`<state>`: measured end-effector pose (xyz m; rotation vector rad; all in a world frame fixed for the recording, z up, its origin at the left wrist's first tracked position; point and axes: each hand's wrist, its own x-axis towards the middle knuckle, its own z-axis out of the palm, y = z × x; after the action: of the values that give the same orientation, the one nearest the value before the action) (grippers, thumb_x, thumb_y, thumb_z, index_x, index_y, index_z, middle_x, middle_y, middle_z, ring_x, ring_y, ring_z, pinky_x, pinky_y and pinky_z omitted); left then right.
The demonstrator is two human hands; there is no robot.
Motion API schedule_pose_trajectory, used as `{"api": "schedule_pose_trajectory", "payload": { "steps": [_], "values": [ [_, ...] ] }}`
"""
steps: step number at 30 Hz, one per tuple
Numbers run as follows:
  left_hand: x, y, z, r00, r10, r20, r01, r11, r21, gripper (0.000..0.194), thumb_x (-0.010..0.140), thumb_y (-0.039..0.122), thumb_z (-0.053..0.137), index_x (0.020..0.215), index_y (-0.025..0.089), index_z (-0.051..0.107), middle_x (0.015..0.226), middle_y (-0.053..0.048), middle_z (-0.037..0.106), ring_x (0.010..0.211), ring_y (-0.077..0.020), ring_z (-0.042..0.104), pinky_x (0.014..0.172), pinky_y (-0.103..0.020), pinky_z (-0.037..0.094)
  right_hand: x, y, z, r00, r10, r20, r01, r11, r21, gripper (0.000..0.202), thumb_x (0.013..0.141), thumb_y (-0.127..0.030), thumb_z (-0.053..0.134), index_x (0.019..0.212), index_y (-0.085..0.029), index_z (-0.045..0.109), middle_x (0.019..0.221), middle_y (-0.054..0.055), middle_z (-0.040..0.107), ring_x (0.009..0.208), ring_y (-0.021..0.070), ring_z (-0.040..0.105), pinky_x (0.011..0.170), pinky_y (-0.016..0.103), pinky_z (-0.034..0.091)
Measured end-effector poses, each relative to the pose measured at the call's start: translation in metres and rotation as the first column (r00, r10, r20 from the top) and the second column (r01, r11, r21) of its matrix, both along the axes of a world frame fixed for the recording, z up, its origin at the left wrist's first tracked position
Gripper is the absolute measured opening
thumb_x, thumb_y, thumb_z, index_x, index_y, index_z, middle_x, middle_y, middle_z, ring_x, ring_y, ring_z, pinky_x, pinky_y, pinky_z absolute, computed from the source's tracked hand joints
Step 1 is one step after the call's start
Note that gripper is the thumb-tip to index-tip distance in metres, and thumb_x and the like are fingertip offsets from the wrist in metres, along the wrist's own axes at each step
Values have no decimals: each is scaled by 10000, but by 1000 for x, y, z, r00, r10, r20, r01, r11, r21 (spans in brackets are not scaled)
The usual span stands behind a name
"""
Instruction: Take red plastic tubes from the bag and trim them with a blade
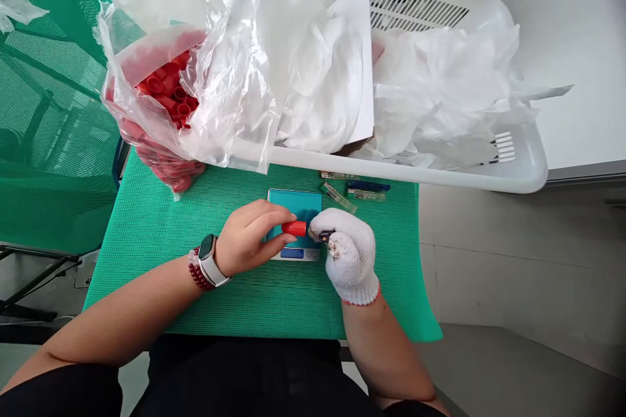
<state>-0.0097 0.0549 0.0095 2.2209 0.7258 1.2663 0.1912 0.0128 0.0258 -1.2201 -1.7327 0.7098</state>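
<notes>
Between thumb and fingertips, my left hand (254, 234) holds a short red tube (294, 229) by its sides. My right hand (347, 251), in a white knit glove, is closed around a small dark tool (325, 236), mostly hidden by the fingers. The tube's right end points at the gloved fingers, with hardly any gap. Both hands are over a small scale (295, 200) with a teal top and a display along its near edge. A plastic bag (161, 150) of red tubes stands open at the upper left.
A white basket (415, 177) with plastic bags and a white board (364, 71) spans the far side. Clear and blue cutter-like items (366, 195) lie below its rim. Green mesh (220, 306) covers the table. More green mesh hangs at the left.
</notes>
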Motion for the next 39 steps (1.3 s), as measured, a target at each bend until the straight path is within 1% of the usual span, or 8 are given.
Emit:
{"api": "schedule_pose_trajectory", "payload": {
  "steps": [6, 13, 18, 26, 29, 34, 36, 39],
  "values": [
    [4, -5, 3, 993, -113, -23, 113, 993, 17, 184, 966, 288, 564, 1113, 177, 573, 885, -70, 744, 742, -171, 692, 648, -290, 567, 2, 0, -3, 997, -80, 22, 80, 997, -11, 302, 955, -265, 375, 817, -188, 632, 757, 41, 623, 687, 162, 568, 636, 325, 430],
    [-1, -1, 5, 998, 7, -64, -11, 998, -67, 194, 966, 259, 553, 1138, 173, 577, 907, -72, 737, 787, -170, 692, 687, -288, 565, 1, 0, 2, 994, 39, 97, -43, 998, 36, 297, 938, -260, 360, 809, -191, 618, 737, 37, 629, 682, 162, 565, 656, 329, 424],
    [0, -2, 7, 995, -19, -97, 10, 995, -98, 231, 972, 198, 508, 1195, 177, 563, 956, -73, 725, 851, -174, 681, 733, -297, 555, 0, 0, -2, 997, -62, 47, 60, 997, 58, 306, 951, -269, 360, 823, -196, 629, 755, 41, 639, 705, 170, 597, 655, 323, 451],
    [-2, 4, 10, 984, -1, -176, -55, 948, -314, 239, 1022, 294, 349, 905, 186, 527, 758, -39, 601, 685, -173, 559, 657, -315, 489, -3, -2, -2, 995, -89, 36, 88, 996, 10, 352, 965, -297, 341, 791, -193, 629, 735, 50, 629, 670, 174, 577, 625, 336, 445],
    [-2, 5, 7, 997, -35, -68, -2, 876, -482, 211, 1024, 350, 407, 971, 181, 521, 788, -32, 647, 668, -147, 599, 605, -277, 485, -3, -1, -2, 995, -95, 13, 95, 995, 10, 339, 960, -284, 352, 792, -191, 631, 738, 46, 631, 669, 169, 579, 624, 329, 451],
    [-1, 2, 2, 947, -125, 296, 296, 698, -652, 187, 1017, 360, 474, 1044, 176, 482, 868, -62, 700, 757, -138, 686, 664, -259, 556, -3, -2, -4, 987, -162, 21, 162, 987, -7, 327, 954, -269, 369, 816, -190, 654, 772, 46, 652, 694, 169, 600, 629, 320, 469],
    [-1, 1, 2, 942, -138, 306, 314, 687, -655, 173, 1007, 339, 503, 1057, 175, 476, 925, -80, 698, 823, -150, 696, 717, -280, 569, -3, -3, -4, 986, -157, 49, 158, 987, -25, 333, 955, -268, 363, 815, -186, 654, 765, 45, 649, 679, 163, 589, 626, 319, 462],
    [-1, 2, 4, 964, -137, 227, 250, 756, -605, 166, 1002, 321, 504, 1079, 174, 493, 968, -90, 673, 867, -165, 671, 745, -304, 558, -5, -3, -2, 991, -106, 76, 110, 993, -47, 335, 956, -267, 356, 801, -181, 640, 751, 46, 637, 671, 161, 570, 631, 324, 445]
  ]
}}
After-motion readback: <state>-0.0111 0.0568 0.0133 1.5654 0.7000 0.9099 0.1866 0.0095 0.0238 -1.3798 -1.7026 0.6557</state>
